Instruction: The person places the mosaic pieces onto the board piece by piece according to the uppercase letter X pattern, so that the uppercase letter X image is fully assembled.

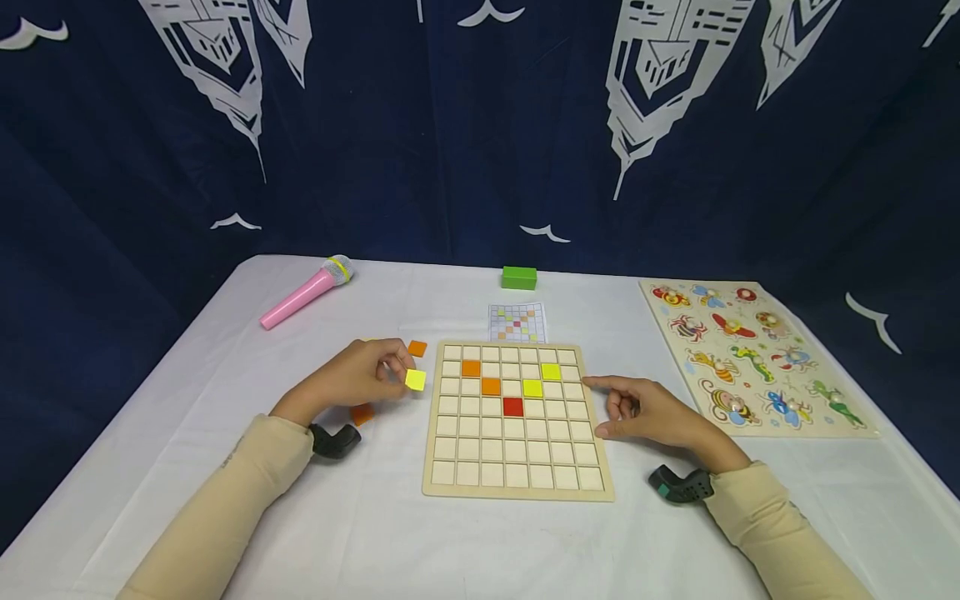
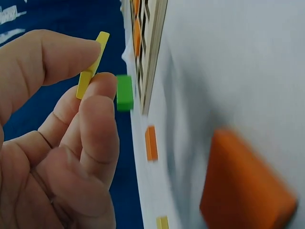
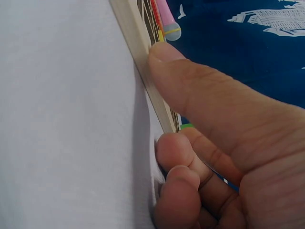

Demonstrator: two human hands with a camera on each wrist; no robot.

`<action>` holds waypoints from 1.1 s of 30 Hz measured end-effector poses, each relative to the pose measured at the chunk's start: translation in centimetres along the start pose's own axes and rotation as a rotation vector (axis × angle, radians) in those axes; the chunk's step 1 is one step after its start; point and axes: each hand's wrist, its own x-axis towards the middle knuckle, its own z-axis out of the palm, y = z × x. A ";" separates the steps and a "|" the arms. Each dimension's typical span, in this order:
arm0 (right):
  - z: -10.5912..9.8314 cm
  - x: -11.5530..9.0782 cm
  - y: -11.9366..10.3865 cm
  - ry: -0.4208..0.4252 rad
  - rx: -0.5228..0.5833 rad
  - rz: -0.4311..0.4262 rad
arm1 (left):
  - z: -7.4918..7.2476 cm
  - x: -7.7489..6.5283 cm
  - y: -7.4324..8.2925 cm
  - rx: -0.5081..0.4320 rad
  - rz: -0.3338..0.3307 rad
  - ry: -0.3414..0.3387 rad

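**Yellow Tile Pinched Beside Grid Board**

A pink toy microphone (image 1: 303, 293) lies at far left, behind the person's left hand (image 1: 360, 372), whose thumb and fingertip narrowly pinch a yellow square tile (image 1: 416, 380) just left of a pale grid board (image 1: 517, 493). A stepped edge leaves unclear whether it is one tile or two. It looks light, stiff and smooth, likely to slip if squeezed off-centre; holding opposite edges should leave its underside free. Loose orange tiles (image 1: 417, 348) lie near that hand. Two orange squares (image 1: 471, 368), one red square (image 1: 513, 407) and two yellow squares (image 1: 551, 372) occupy cells. At right, the right hand (image 1: 647, 408) grips nothing, its thumb and forefinger spread along the board's rim, near an insect puzzle (image 1: 757, 358).
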 end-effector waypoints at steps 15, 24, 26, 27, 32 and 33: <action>0.0 0.0 -0.1 -0.001 0.010 0.002 | 2.6 0.5 1.7 -0.040 0.086 -0.067; -0.1 0.0 0.2 0.005 0.003 -0.017 | 3.8 0.9 3.4 -0.037 0.116 -0.126; -0.1 0.0 0.3 0.004 0.004 -0.022 | 4.1 1.0 3.8 -0.027 0.117 -0.139; -0.1 0.0 0.3 0.003 0.005 -0.023 | 4.2 1.1 3.9 -0.020 0.119 -0.144; 0.0 0.1 0.3 0.001 0.010 -0.026 | 4.7 1.6 4.7 0.019 0.121 -0.164; 0.0 0.1 0.3 0.001 0.010 -0.027 | 4.8 1.8 4.8 0.028 0.123 -0.171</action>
